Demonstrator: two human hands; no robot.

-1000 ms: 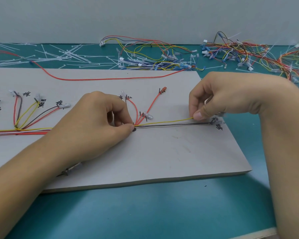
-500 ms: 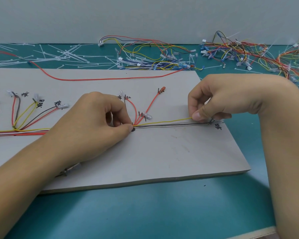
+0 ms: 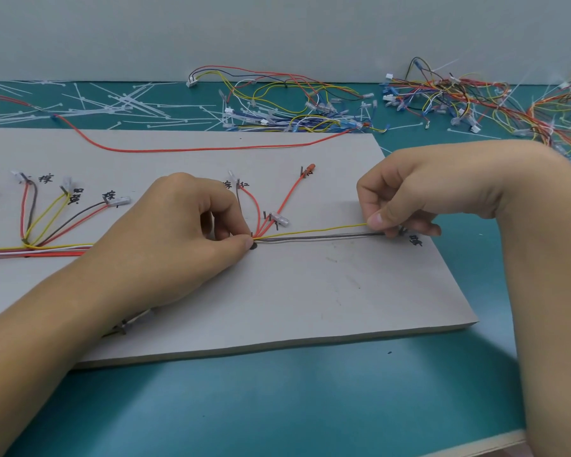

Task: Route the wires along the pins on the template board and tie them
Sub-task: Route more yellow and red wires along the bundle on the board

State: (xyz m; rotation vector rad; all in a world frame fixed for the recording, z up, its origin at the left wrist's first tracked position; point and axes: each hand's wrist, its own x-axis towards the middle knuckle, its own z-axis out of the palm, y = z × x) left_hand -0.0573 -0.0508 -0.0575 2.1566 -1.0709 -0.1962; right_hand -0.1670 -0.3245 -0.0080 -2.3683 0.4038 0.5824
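pinching the wires [image 3: 261, 235] where they fan out, the left hand [image 3: 165, 245] has thumb and forefinger pressed together on them near the middle of the board [image 3: 310, 291], beside a dark dot and a short pin. the right hand [image 3: 426, 192], near the board's right edge, grips the end of the yellow wire [image 3: 310, 229] between thumb and curled fingers, holding it slightly above the grey wire [image 3: 327, 237] that lies flat beneath. red branches rise from the junction toward the far edge, one ending in an orange terminal [image 3: 310, 167], another at a white connector [image 3: 281, 220] among pins. toward the left edge, red, yellow and grey branches reach labelled pins, and a flat bundle [image 3: 47, 250] runs off that edge, cut by the frame. a loose red wire [image 3: 192, 149] sags along the board's far edge. beyond it, on the teal table [image 3: 277, 407], lie scattered white cable ties [image 3: 122, 103] and tangled wire heaps [image 3: 294, 107]. the left hand covers the run between the junction and the left branches, and its forearm half hides a small metal piece by the near edge; what it is cannot be told. the right fingers hide the wire ends and the pin there. the handwritten labels are too small to read.
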